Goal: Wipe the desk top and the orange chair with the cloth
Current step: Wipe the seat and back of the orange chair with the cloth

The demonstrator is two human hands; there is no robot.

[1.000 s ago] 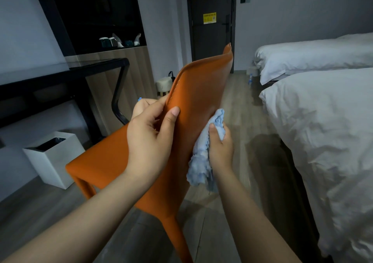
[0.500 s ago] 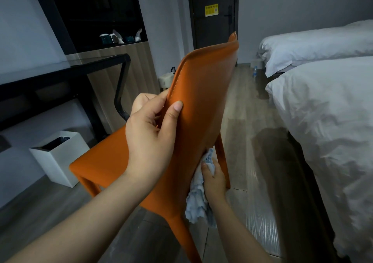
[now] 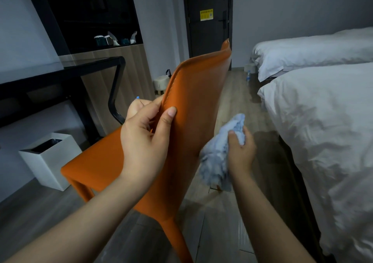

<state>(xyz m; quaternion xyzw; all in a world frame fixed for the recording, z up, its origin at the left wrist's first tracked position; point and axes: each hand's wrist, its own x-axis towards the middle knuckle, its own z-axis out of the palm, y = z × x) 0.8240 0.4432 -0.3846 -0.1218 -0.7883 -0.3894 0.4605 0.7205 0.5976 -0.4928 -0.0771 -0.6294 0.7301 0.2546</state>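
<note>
The orange chair [image 3: 198,93] stands in the middle of the view, its backrest turned towards me. My left hand [image 3: 145,141] grips the left edge of the backrest, thumb on the rear face and fingers round the front. My right hand [image 3: 241,151] holds a bunched pale blue cloth [image 3: 219,155] against the right edge of the backrest, about halfway down. The black desk top [image 3: 60,71] runs along the left wall, apart from both hands.
A white square bin [image 3: 48,159] sits on the floor under the desk. Two beds with white duvets [image 3: 323,121] fill the right side, close to the chair. A small stool [image 3: 161,83] and a dark door [image 3: 207,20] lie beyond. Wood floor runs between chair and beds.
My right hand with the cloth slid down the back of the chair, then came back up towards the right edge. My left hand kept its grip on the backrest.
</note>
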